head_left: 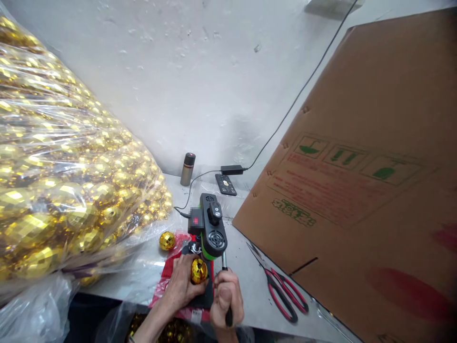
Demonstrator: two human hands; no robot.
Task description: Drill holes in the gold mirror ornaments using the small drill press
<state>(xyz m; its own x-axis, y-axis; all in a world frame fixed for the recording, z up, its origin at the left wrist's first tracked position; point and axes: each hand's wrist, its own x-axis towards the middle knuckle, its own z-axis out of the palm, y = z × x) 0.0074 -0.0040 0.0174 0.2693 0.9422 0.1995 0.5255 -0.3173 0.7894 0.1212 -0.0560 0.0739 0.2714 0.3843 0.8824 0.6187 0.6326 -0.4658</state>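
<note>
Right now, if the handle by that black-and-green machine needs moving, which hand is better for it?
Probably the right hand: its fingers are wrapped around the handle. The left hand is busy holding a gold ball by the machine.

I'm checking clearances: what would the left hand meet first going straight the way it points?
Probably the black, oblong machine with green trim, just ahead of the left hand; depth here is unclear.

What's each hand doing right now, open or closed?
Left hand: closed, holding a gold faceted ball.
Right hand: closed around a lever with a black grip.
</note>
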